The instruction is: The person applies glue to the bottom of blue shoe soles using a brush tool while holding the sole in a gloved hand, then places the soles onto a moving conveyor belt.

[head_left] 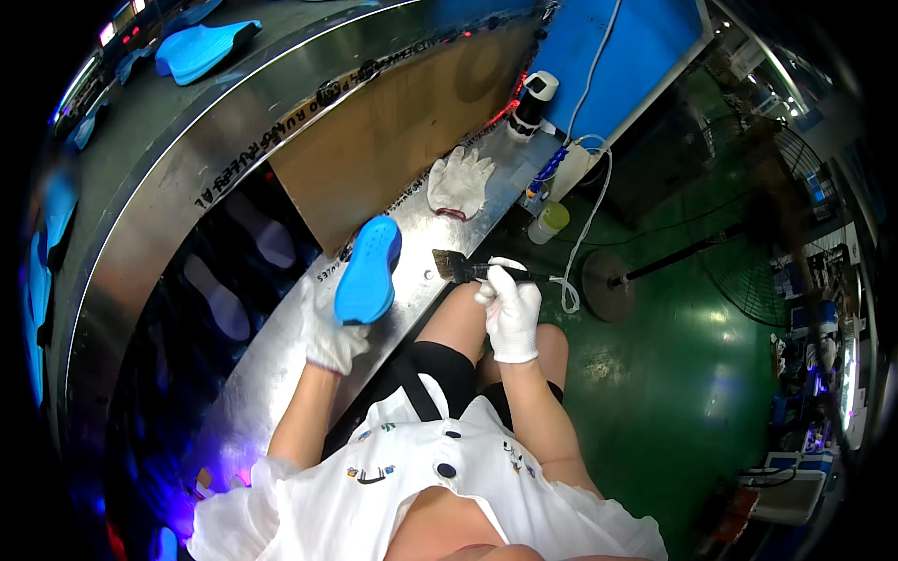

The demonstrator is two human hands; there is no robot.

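My left hand (329, 338), in a white glove, grips the heel end of a blue shoe sole (369, 271) from below. The sole is held tilted above the metal ledge, and most of my left fingers are hidden behind it. In my white-gloved right hand (513, 313) is a dark-handled brush (475, 271), closed between thumb and fingers. Its bristles point left toward the sole, with a gap between the two. Farther up the metal ledge (271, 374) lies a loose white glove (460, 182).
Beyond the ledge, a conveyor (299, 28) carries several blue soles (201, 51). Pale soles (217, 297) show in a dark opening at left. A brown cardboard panel (374, 140) stands behind the ledge. A black-and-white bottle (533, 103), a lidded jar (548, 222) and a standing fan (608, 285) are rightward.
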